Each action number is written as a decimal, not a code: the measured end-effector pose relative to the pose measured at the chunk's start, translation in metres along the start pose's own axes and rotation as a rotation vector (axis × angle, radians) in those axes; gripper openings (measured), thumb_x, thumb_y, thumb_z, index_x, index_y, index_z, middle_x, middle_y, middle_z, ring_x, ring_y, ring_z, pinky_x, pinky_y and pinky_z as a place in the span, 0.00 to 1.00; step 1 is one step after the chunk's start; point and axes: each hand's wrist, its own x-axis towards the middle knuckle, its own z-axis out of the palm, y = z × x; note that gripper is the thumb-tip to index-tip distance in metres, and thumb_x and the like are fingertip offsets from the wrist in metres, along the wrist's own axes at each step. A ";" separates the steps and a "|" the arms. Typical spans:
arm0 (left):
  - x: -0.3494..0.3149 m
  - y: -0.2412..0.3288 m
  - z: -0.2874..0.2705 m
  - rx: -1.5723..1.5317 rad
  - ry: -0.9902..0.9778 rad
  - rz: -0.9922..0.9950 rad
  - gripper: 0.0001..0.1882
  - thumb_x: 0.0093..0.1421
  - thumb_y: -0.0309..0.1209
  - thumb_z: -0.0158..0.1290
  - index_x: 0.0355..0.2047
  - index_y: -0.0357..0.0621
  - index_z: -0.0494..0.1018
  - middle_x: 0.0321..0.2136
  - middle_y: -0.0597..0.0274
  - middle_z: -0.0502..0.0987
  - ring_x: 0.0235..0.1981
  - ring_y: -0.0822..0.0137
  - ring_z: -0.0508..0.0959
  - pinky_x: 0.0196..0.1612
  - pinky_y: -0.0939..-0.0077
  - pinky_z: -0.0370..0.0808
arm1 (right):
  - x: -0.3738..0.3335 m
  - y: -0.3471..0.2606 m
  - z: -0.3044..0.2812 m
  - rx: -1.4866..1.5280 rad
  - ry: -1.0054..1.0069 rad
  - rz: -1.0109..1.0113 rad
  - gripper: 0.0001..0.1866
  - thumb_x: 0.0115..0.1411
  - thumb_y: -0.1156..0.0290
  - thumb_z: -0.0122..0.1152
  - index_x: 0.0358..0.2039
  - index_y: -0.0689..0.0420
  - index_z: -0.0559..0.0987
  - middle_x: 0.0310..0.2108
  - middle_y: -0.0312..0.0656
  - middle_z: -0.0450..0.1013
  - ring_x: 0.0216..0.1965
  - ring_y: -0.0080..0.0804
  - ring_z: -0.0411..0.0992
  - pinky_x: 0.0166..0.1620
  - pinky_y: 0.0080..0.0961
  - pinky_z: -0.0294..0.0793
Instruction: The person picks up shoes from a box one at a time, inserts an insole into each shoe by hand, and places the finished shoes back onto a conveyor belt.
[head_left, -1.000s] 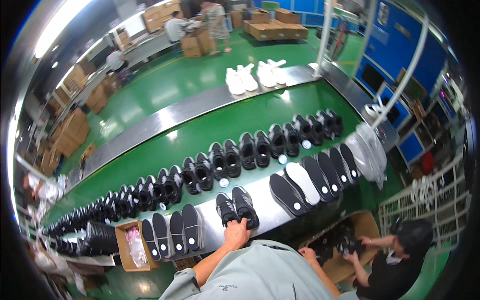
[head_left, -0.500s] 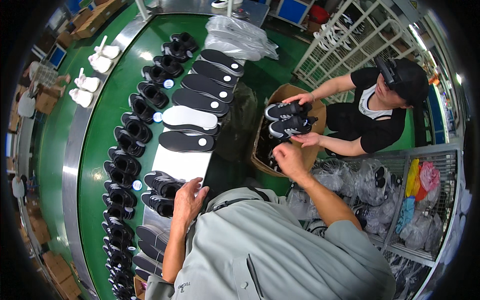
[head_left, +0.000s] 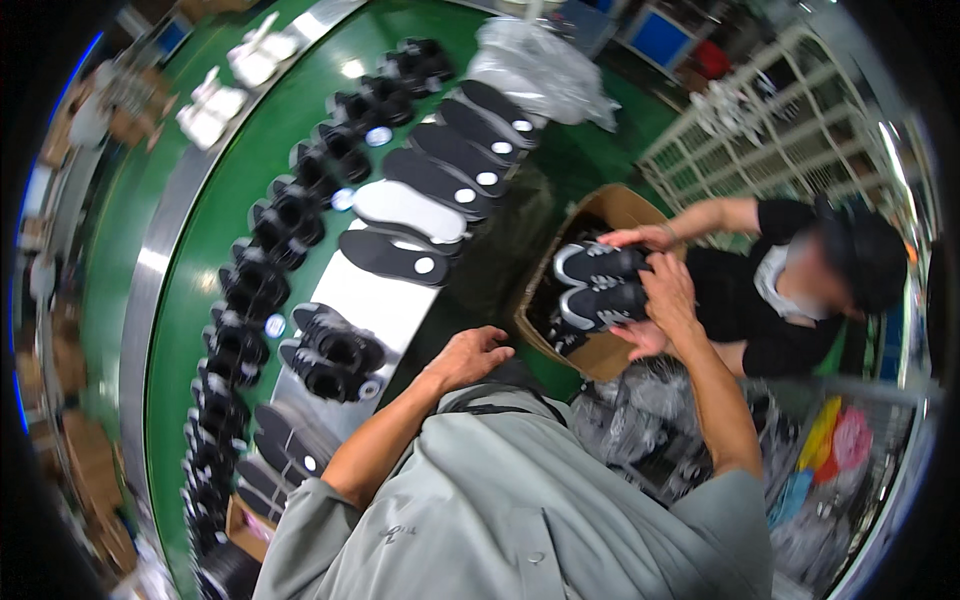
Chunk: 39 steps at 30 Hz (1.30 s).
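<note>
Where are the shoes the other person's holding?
In the head view, the black shoes are right of centre, over the cardboard box, beside the right hand.

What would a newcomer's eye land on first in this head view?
Probably the long curved row of black shoes on the glossy green surface, at left. Then the pair of black shoes with pale toes in a co-worker's hands over the open brown cardboard box at right, the wearer's bare right hand at their heels. One flat white insole stands out among black insoles, left of centre.
</note>
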 end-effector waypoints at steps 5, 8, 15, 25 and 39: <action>-0.041 -0.014 -0.007 -0.038 0.172 -0.027 0.25 0.64 0.39 0.58 0.55 0.33 0.73 0.44 0.46 0.82 0.44 0.58 0.82 0.50 0.65 0.77 | 0.026 0.001 0.006 0.037 -0.018 -0.154 0.08 0.41 0.74 0.66 0.26 0.57 0.84 0.32 0.43 0.74 0.43 0.46 0.71 0.45 0.42 0.69; -0.092 -0.013 -0.018 -0.054 0.442 -0.058 0.21 0.64 0.34 0.57 0.53 0.36 0.74 0.45 0.48 0.82 0.44 0.60 0.82 0.48 0.68 0.78 | 0.047 -0.032 -0.031 0.047 -0.002 -0.211 0.07 0.42 0.73 0.66 0.25 0.57 0.83 0.31 0.44 0.73 0.41 0.46 0.70 0.44 0.42 0.69; -0.148 -0.045 -0.047 0.014 1.019 -0.038 0.13 0.61 0.26 0.57 0.46 0.36 0.78 0.37 0.48 0.80 0.36 0.54 0.82 0.42 0.65 0.79 | 0.113 -0.161 -0.058 0.235 0.168 -0.275 0.06 0.43 0.71 0.67 0.22 0.54 0.79 0.28 0.41 0.71 0.37 0.44 0.70 0.37 0.41 0.68; -0.160 -0.060 -0.111 0.402 1.260 -0.035 0.17 0.56 0.27 0.61 0.47 0.40 0.76 0.42 0.50 0.77 0.44 0.49 0.74 0.49 0.58 0.73 | 0.184 -0.258 -0.012 0.187 0.225 0.001 0.08 0.48 0.68 0.64 0.27 0.57 0.82 0.32 0.47 0.76 0.39 0.47 0.75 0.42 0.44 0.73; -0.142 -0.096 -0.098 0.547 0.952 -0.206 0.36 0.51 0.34 0.66 0.61 0.49 0.68 0.57 0.44 0.70 0.59 0.45 0.68 0.59 0.50 0.66 | 0.129 -0.310 -0.017 0.363 0.003 -0.044 0.08 0.44 0.71 0.63 0.26 0.59 0.82 0.32 0.50 0.76 0.38 0.50 0.75 0.42 0.46 0.75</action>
